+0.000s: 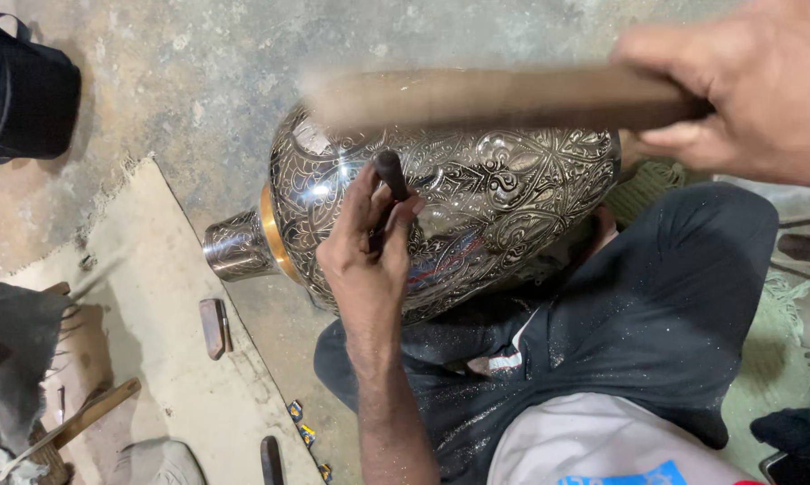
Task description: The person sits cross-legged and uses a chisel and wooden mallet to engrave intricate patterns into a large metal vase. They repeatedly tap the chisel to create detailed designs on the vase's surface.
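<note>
Floor [216, 54]: grey concrete, stained; carries everything below.
Mat [167, 296]: pale board or sheet with a frayed edge, lying on the floor left of the vase.
Vase [459, 207]: large metal vessel, dark with fine silver scrollwork, lying on its side across the person's lap; its neck with a brass-coloured ring points left, over the floor.
Bag [23, 90]: black, top left corner, well apart from the vase.
Mallet [477, 97]: long wooden stick, blurred by motion, level above the vase's upper side.
Right hand [746, 85]: grip closed round the mallet's right end.
Left hand [369, 247]: resting on the vase's belly, fingers clamped on the chisel.
Chisel [390, 175]: short dark punch, roughly upright, tip apparently on the engraved surface, though hidden by the fingers.
Block [214, 328]: small brown piece on the mat.
</note>
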